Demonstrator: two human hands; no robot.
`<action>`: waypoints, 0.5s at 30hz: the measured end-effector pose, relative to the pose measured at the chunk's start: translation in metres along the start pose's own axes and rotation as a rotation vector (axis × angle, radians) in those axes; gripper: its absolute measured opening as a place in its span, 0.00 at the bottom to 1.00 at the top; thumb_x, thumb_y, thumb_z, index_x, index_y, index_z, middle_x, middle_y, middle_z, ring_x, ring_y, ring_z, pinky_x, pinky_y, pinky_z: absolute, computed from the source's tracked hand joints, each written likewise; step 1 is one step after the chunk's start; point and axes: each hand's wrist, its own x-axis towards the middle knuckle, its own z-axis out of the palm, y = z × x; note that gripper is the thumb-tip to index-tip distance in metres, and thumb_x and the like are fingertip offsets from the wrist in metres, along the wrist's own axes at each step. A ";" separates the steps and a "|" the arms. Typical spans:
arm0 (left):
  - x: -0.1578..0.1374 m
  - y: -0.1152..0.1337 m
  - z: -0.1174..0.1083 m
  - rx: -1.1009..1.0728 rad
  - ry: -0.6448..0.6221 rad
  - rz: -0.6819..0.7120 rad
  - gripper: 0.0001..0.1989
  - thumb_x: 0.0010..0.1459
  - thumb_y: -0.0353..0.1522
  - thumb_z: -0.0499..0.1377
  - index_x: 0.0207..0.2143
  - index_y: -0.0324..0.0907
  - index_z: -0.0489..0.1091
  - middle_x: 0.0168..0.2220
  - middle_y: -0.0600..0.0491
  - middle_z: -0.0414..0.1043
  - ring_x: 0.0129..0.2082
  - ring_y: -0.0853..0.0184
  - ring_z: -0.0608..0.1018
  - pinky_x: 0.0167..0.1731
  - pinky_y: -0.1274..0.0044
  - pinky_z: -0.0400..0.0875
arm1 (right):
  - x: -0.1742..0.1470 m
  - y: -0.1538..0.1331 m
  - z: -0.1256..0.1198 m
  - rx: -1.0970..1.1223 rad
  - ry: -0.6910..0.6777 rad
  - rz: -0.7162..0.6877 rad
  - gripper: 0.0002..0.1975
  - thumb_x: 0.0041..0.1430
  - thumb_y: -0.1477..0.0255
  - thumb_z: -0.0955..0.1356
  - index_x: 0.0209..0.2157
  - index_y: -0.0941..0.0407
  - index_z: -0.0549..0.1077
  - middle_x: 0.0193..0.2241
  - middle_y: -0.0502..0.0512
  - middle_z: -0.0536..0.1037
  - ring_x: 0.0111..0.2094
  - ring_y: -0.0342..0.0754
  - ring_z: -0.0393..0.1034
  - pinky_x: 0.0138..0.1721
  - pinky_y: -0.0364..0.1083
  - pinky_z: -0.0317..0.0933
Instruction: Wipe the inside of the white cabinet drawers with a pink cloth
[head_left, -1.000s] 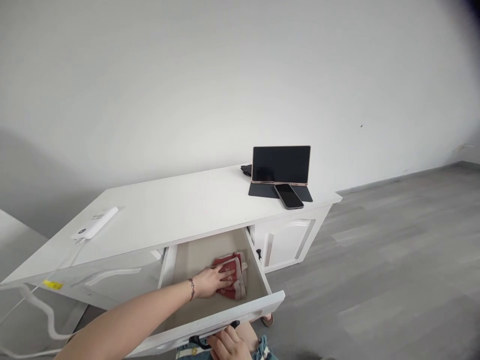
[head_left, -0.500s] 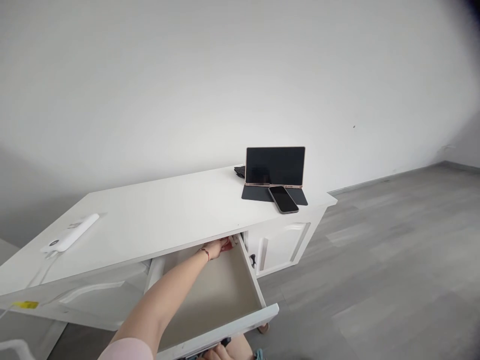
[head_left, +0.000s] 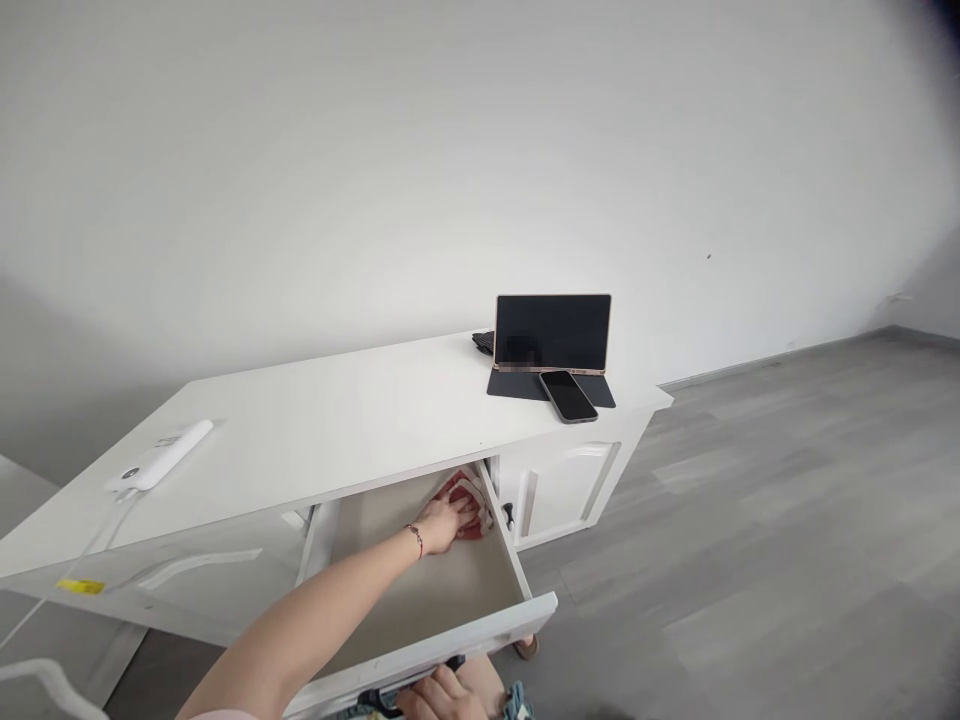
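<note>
Head view: left hand (head_left: 444,521) lies flat, fingers spread, on the red cloth (head_left: 466,495) in the open drawer's (head_left: 450,600) far right corner; right hand (head_left: 439,695) grips the drawer handle (head_left: 379,700)

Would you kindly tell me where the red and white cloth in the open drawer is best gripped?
Pinch the red and white cloth at its bunched near edge, coming from above and the front. It lies flat in the white drawer's back right corner, under the left hand, with the desktop overhanging behind.
</note>
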 end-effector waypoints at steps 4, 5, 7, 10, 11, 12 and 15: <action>-0.018 0.020 0.011 -0.006 -0.028 0.101 0.28 0.51 0.30 0.61 0.56 0.50 0.66 0.58 0.47 0.66 0.56 0.56 0.69 0.57 0.64 0.61 | 0.005 -0.003 -0.014 0.055 -0.083 0.058 0.06 0.62 0.76 0.61 0.39 0.54 0.67 0.24 0.50 0.72 0.24 0.46 0.66 0.27 0.42 0.61; -0.021 0.025 0.013 -0.006 -0.043 0.115 0.30 0.49 0.30 0.62 0.56 0.51 0.66 0.58 0.47 0.66 0.56 0.55 0.69 0.55 0.65 0.63 | 0.007 -0.004 -0.018 0.073 -0.115 0.073 0.06 0.62 0.76 0.61 0.40 0.54 0.67 0.25 0.50 0.72 0.25 0.46 0.66 0.28 0.42 0.62; -0.027 0.032 0.015 -0.003 -0.081 0.141 0.33 0.46 0.30 0.64 0.56 0.50 0.66 0.58 0.46 0.65 0.54 0.54 0.70 0.52 0.66 0.66 | 0.011 -0.005 -0.028 0.122 -0.194 0.098 0.07 0.62 0.75 0.62 0.41 0.54 0.66 0.27 0.51 0.73 0.28 0.47 0.67 0.30 0.43 0.63; -0.035 0.039 0.014 -0.034 -0.095 0.226 0.31 0.47 0.30 0.63 0.56 0.49 0.67 0.57 0.46 0.67 0.54 0.55 0.71 0.51 0.66 0.66 | 0.020 -0.008 -0.043 0.205 -0.268 0.145 0.09 0.62 0.76 0.61 0.44 0.54 0.67 0.30 0.53 0.74 0.32 0.48 0.68 0.33 0.44 0.64; -0.037 0.041 0.014 -0.060 -0.083 0.263 0.28 0.50 0.30 0.62 0.55 0.49 0.67 0.57 0.46 0.67 0.54 0.56 0.71 0.52 0.67 0.65 | 0.023 -0.009 -0.047 0.229 -0.280 0.161 0.10 0.61 0.77 0.61 0.44 0.54 0.67 0.31 0.53 0.74 0.33 0.48 0.67 0.34 0.44 0.64; -0.040 0.042 0.013 -0.092 -0.073 0.299 0.25 0.52 0.31 0.60 0.54 0.49 0.68 0.57 0.47 0.68 0.54 0.57 0.71 0.54 0.67 0.64 | 0.026 -0.009 -0.052 0.249 -0.293 0.179 0.11 0.61 0.77 0.61 0.45 0.54 0.67 0.32 0.53 0.74 0.33 0.49 0.67 0.34 0.44 0.64; -0.047 0.045 0.007 -0.179 -0.117 0.364 0.24 0.52 0.29 0.60 0.54 0.48 0.69 0.58 0.48 0.68 0.55 0.59 0.71 0.55 0.69 0.63 | 0.032 -0.011 -0.061 0.276 -0.341 0.217 0.12 0.62 0.78 0.60 0.45 0.54 0.67 0.33 0.53 0.75 0.35 0.49 0.67 0.35 0.45 0.64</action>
